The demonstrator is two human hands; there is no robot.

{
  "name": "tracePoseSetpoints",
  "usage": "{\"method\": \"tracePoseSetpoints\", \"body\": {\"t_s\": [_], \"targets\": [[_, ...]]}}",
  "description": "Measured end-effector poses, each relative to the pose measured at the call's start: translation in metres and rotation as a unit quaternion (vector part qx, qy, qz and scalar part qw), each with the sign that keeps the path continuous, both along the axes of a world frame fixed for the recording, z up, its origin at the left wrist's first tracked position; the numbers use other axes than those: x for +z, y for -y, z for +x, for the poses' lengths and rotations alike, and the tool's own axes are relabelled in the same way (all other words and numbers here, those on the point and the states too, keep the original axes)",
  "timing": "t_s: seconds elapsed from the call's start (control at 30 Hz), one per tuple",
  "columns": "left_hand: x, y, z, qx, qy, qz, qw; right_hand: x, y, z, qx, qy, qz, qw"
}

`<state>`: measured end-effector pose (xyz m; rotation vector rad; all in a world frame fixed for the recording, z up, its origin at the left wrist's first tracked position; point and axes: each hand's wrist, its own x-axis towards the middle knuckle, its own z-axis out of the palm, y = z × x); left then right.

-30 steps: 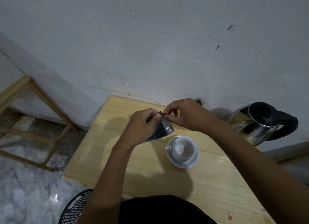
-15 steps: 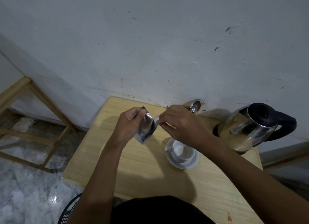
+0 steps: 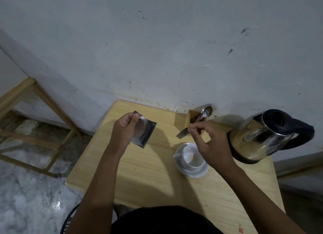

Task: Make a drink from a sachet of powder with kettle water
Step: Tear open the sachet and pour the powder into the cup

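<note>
My left hand (image 3: 125, 129) pinches a silvery foil sachet (image 3: 146, 134) by its top corner, holding it above the left part of the wooden table (image 3: 148, 174). A narrow torn-off strip (image 3: 182, 133) of the sachet is gripped between the thumb and finger of my right hand (image 3: 209, 143), apart from the sachet. Below my right hand stands a white cup (image 3: 189, 156) on a white saucer (image 3: 192, 171); the cup looks empty. A steel kettle (image 3: 260, 137) with a black lid and handle stands at the right, lid shut.
A wooden cutlery holder (image 3: 185, 119) with a spoon (image 3: 206, 110) and a fork stands at the back by the wall. A wooden frame (image 3: 35, 101) stands on the marble floor at the left. A black mesh basket (image 3: 70, 221) is below the table's near edge.
The hands were together over the cup, tearing the sachet's top. They have since pulled apart: the left went left with the sachet, the right went right with the torn strip.
</note>
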<state>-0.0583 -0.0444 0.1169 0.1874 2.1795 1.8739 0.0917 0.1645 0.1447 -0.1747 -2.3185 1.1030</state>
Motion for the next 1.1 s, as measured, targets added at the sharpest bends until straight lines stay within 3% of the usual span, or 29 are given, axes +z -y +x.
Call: {"method": "tracePoseSetpoints", "body": {"t_s": [0.1, 0.2, 0.43, 0.57, 0.7, 0.77, 0.83, 0.87, 0.97, 1.1], "targets": [[-0.001, 0.005, 0.001, -0.008, 0.022, 0.017, 1.0, -0.018, 0.005, -0.008, -0.019, 0.149, -0.102, 0.983], [-0.002, 0.009, 0.004, -0.008, 0.022, -0.015, 1.0, -0.039, 0.019, -0.024, 0.001, 0.228, -0.138, 0.964], [-0.005, 0.024, 0.014, 0.008, 0.01, -0.088, 0.996, -0.084, 0.051, -0.077, 0.015, 0.368, -0.075, 0.926], [-0.008, 0.03, 0.018, 0.017, 0.025, -0.087, 0.996, -0.098, 0.06, -0.089, 0.043, 0.419, -0.019, 0.907], [-0.009, 0.031, 0.021, 0.017, 0.044, -0.062, 0.997, -0.087, 0.055, -0.082, 0.016, 0.364, -0.019, 0.931], [-0.009, 0.027, 0.023, 0.013, 0.057, -0.046, 0.997, -0.073, 0.051, -0.071, 0.002, 0.303, -0.156, 0.94], [-0.009, 0.019, 0.025, 0.0, 0.067, -0.034, 0.997, -0.06, 0.047, -0.056, 0.03, 0.276, -0.302, 0.912], [-0.008, 0.013, 0.027, -0.012, 0.069, -0.027, 0.997, -0.056, 0.044, -0.047, 0.057, 0.274, -0.326, 0.903], [-0.003, -0.011, 0.039, -0.069, 0.068, -0.014, 0.995, -0.057, 0.036, -0.022, 0.104, 0.267, -0.294, 0.912], [-0.002, -0.039, 0.05, -0.148, 0.068, -0.03, 0.986, -0.057, 0.02, 0.007, 0.028, 0.219, -0.256, 0.941]]}}
